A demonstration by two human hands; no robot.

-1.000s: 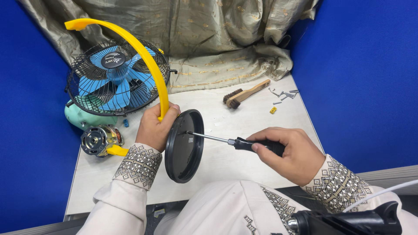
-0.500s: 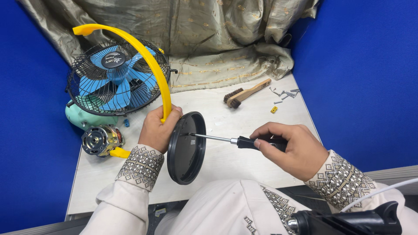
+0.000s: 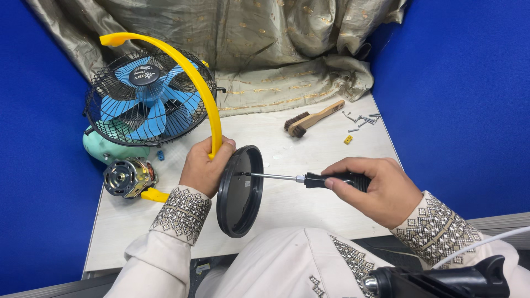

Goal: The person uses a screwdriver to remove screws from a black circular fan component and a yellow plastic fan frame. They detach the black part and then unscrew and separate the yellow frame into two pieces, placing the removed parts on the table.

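My left hand (image 3: 203, 168) grips a yellow curved bracket (image 3: 187, 69) where it meets a round black disc-shaped base (image 3: 239, 193), held on edge at the table's front. My right hand (image 3: 378, 190) holds a black-handled screwdriver (image 3: 309, 179) level, its metal tip touching the inner face of the black base. The bracket arcs up and left over a fan.
A blue-bladed fan in a black wire cage (image 3: 143, 99) stands at the left, on a mint-green housing (image 3: 107, 146). A small electric motor (image 3: 126, 177) lies beside it. A wooden brush (image 3: 312, 118), several loose screws (image 3: 361, 118) and a yellow clip (image 3: 348, 139) lie at the right. Draped cloth (image 3: 265, 49) behind.
The screwdriver and my right hand have shifted slightly; the tip stays on the black base. My left hand keeps the same hold.
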